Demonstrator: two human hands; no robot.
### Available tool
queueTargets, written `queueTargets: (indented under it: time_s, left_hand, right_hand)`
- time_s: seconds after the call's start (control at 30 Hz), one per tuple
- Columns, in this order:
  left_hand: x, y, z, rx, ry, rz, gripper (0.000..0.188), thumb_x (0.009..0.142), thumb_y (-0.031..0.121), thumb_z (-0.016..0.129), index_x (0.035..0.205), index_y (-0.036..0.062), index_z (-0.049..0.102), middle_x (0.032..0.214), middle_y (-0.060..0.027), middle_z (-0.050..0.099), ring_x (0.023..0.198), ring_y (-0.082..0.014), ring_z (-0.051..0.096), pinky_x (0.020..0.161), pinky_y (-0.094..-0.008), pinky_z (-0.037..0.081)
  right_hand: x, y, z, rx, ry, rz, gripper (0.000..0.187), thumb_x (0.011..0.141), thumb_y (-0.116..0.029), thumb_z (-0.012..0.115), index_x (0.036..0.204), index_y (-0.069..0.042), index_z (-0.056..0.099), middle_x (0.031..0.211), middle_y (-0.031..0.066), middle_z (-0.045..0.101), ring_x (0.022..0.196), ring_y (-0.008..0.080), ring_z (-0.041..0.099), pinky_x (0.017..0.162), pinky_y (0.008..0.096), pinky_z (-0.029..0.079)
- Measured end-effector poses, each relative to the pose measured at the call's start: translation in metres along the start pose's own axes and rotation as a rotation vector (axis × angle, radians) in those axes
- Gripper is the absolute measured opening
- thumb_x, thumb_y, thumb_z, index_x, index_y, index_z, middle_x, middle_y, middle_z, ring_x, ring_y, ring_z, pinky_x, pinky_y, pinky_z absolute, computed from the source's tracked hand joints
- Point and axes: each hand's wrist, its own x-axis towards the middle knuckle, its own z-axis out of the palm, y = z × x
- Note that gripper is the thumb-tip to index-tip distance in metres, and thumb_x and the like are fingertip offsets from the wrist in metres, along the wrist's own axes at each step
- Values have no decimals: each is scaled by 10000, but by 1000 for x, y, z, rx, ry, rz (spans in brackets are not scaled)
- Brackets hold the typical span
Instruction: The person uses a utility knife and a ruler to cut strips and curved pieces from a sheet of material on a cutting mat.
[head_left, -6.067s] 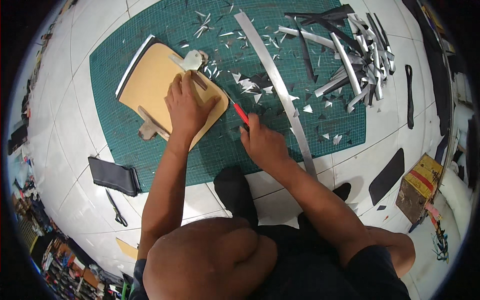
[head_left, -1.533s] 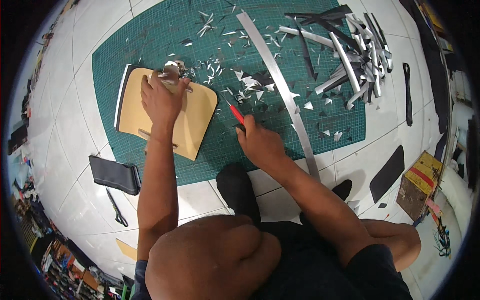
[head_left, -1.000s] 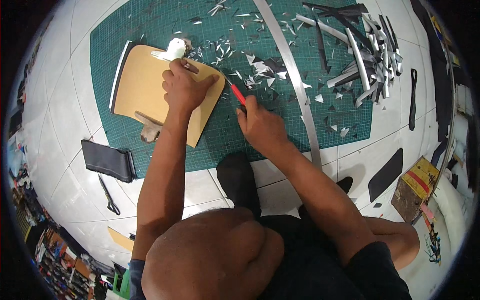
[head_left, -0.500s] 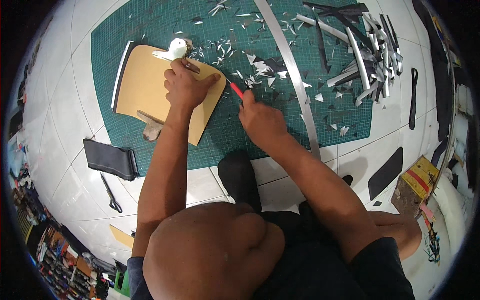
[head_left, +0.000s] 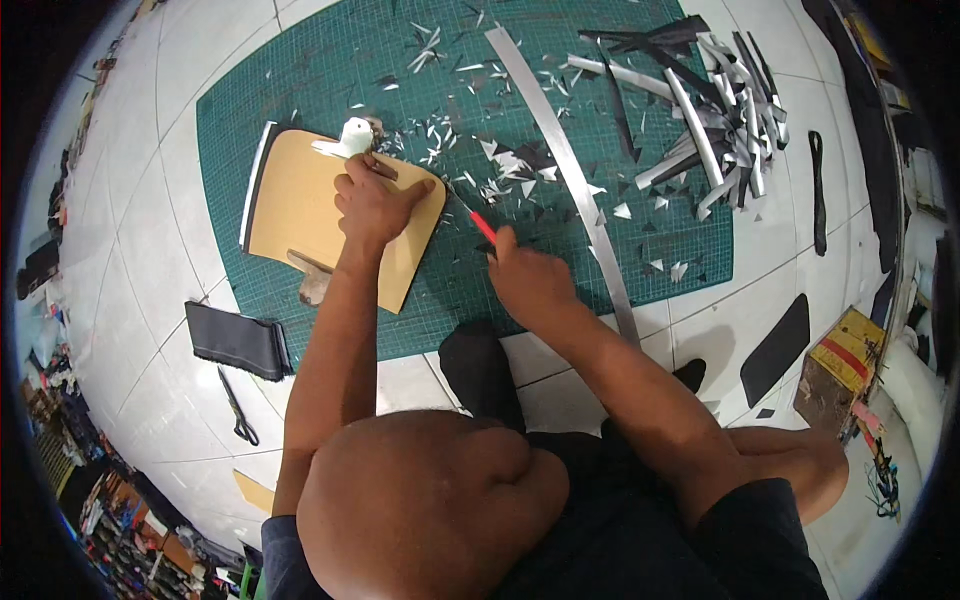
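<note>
My left hand (head_left: 378, 205) lies on a tan board template (head_left: 300, 190), its thumb stretched toward the rounded right corner and its fingers beside a pale metal clip (head_left: 350, 138) at the far edge. A second clip (head_left: 312, 280) grips the near edge, partly behind my forearm. Under the board, black material with a white edge (head_left: 257, 190) sticks out at the left. My right hand (head_left: 535, 285) is closed round a red-handled cutting knife (head_left: 483, 226). Its thin blade points at the board's right corner; whether it touches is too small to tell.
A green cutting mat (head_left: 450, 290) carries small offcuts (head_left: 515, 165), a long metal ruler (head_left: 560, 150) and a heap of black and white strips (head_left: 735, 130). On the tiled floor lie folded dark fabric (head_left: 235, 340), scissors (head_left: 238, 405) and a black rounded panel (head_left: 778, 350).
The whole view has shifted, so the mat appears lower. My right hand and knife have drawn slightly away from the board, toward me and to the right. My left hand stays on the board.
</note>
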Motion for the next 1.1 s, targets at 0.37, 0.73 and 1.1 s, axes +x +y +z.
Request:
queueTargets:
  time_s: [0.37, 0.73, 1.1]
  left_hand:
    - [-4, -4, 4, 12, 113, 152, 827, 658, 445, 877, 1207, 8, 441, 1127, -158, 535, 1076, -362, 509, 933, -460, 432]
    - [103, -118, -100, 332, 496, 346, 902, 695, 596, 781, 1339, 52, 460, 1230, -270, 517, 1128, -421, 523, 943, -512, 441]
    - [71, -172, -87, 151, 240, -102, 987, 677, 696, 740, 1128, -153, 516, 1030, -315, 618, 997, -475, 611, 867, -510, 485]
  right_hand:
    - [12, 2, -5, 97, 100, -56, 276, 970, -303, 529, 1033, -52, 432, 762, 192, 670, 701, 379, 686, 586, 479, 547]
    - [-14, 24, -5, 310, 214, -51, 262, 984, -264, 511, 1040, -25, 419, 757, 188, 655, 673, 376, 686, 548, 469, 546]
    - [-11, 21, 3, 291, 186, -88, 267, 984, -275, 522, 1027, -27, 434, 796, 186, 649, 659, 353, 686, 541, 440, 557]
